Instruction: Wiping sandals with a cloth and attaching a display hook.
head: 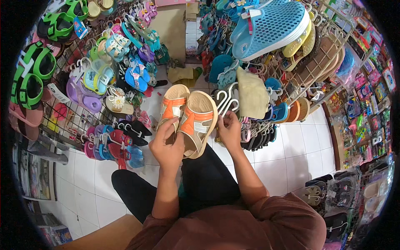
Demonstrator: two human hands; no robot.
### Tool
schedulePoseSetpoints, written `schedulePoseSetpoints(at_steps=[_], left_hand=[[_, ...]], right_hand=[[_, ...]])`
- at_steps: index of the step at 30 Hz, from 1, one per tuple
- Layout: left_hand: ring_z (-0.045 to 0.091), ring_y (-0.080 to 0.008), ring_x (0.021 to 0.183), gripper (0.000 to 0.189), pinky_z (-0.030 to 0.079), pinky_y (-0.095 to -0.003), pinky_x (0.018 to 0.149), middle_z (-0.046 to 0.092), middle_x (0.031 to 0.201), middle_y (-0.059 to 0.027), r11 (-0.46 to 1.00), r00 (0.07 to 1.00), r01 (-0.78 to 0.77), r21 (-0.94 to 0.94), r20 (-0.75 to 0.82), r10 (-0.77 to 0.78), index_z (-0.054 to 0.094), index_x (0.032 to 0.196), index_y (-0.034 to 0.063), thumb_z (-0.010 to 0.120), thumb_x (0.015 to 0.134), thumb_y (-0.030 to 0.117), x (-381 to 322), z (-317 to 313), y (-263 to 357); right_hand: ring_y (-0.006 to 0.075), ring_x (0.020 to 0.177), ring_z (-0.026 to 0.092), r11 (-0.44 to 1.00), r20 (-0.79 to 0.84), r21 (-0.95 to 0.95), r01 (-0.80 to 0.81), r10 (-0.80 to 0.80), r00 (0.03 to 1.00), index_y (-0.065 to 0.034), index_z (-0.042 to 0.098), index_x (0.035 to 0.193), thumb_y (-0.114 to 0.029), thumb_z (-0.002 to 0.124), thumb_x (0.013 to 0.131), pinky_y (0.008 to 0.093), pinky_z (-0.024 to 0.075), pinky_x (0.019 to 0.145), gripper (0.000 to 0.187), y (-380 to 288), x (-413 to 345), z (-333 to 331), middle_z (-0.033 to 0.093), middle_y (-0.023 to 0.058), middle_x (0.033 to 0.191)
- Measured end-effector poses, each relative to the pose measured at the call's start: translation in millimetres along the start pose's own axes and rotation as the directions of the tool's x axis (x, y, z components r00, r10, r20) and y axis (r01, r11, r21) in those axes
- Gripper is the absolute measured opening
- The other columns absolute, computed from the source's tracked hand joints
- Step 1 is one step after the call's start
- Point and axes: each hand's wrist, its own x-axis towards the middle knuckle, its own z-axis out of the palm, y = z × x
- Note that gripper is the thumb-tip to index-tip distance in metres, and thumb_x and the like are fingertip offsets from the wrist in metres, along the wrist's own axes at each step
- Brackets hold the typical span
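Note:
A pair of beige slide sandals point(200, 117) with orange and white straps is held up in front of my knees, soles side by side. My left hand point(168, 143) grips the pair by its near end, with fingers and thumb over the straps. Just right of the sandals, my right hand point(229, 129) pinches several white plastic shoe hangers point(227, 101), their hooks pointing up. A folded tan cloth-like piece point(253, 93) hangs right beside those hangers; what holds it up is hidden.
Wire racks of hanging sandals flank me, with purple clogs point(86, 89) left and a large light-blue clog point(272, 29) jutting out upper right. Small packaged goods fill a wall display point(365, 118). White floor tiles point(293, 147) show below. A wooden surface point(103, 234) is beside me.

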Motion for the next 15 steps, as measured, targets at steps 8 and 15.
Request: schedulePoseSetpoints(at_steps=[8, 15], left_hand=[[0.070, -0.0169, 0.096, 0.037, 0.053, -0.0279, 0.084, 0.074, 0.104, -0.0148, 0.998, 0.999, 0.038, -0.055, 0.011, -0.037, 0.067, 0.112, -0.0032, 0.066, 0.076, -0.014, -1.2, 2.5, 2.6], [0.070, -0.0162, 0.096, 0.038, 0.053, -0.0274, 0.084, 0.074, 0.103, -0.0146, 0.997, 0.998, 0.064, -0.052, 0.024, -0.063, 0.067, 0.112, -0.0026, 0.066, 0.076, -0.014, -3.5, 2.1, 2.1]], right_hand=[[0.0101, 0.059, 0.063, 0.938, 0.114, 0.340, -0.064, 0.026, 0.993, 0.0000, 0.045, 0.119, -0.005, 0.057, 0.099, 0.0234, 0.0460, 0.047, 0.024, -5.6, 9.7, 10.1, 0.069, 0.0084, 0.079], [0.0131, 0.055, 0.064, 0.955, 0.177, 0.290, -0.064, 0.012, 0.984, 0.0002, 0.048, 0.118, -0.006, 0.061, 0.097, 0.0233, 0.0426, 0.043, 0.025, -8.0, 26.3, -5.9, 0.068, 0.0077, 0.075]])
